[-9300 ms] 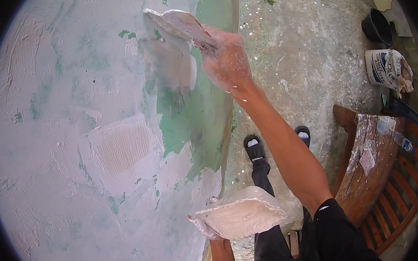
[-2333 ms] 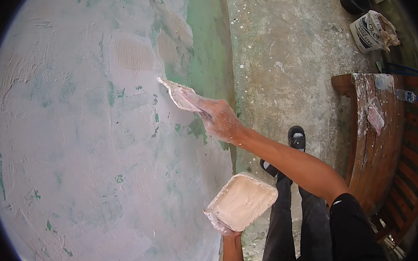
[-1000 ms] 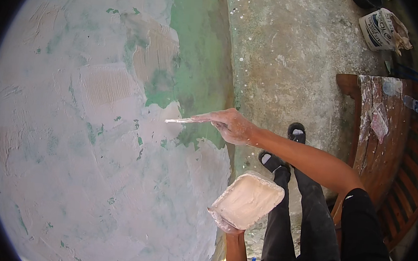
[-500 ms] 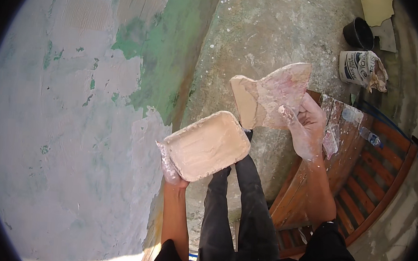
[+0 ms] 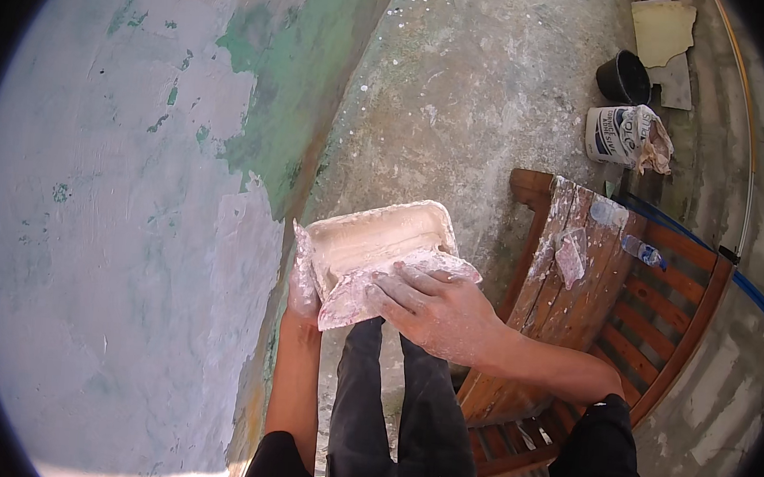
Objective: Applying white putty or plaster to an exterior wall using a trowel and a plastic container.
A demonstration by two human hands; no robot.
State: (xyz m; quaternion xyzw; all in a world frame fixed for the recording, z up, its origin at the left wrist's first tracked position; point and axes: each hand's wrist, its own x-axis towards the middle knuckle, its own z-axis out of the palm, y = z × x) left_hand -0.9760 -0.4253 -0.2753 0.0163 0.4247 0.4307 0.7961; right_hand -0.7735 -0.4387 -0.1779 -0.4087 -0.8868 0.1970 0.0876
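Observation:
My left hand (image 5: 305, 288), dusted with white, grips the left end of a shallow rectangular tray (image 5: 378, 225) coated inside with cream-coloured putty. In my right hand (image 5: 437, 315) is a wide, putty-smeared spreader (image 5: 347, 300), fingers pressed along its back. The spreader lies across the tray's near side, and its working edge is hidden inside. To the left rises a wall (image 5: 133, 248) with pale filler over patches of green paint.
Right of me stands a wooden bench (image 5: 526, 337) bearing a plastic bottle (image 5: 643, 251) and a stained plastic packet (image 5: 570, 257). Beyond it on the concrete floor (image 5: 444, 110) are a white bucket (image 5: 615, 135) and a black bucket (image 5: 623, 78).
My right hand has swung down and left, bringing the raised, putty-loaded spreader onto the tray. The view has shifted, and the tray stays in my left hand.

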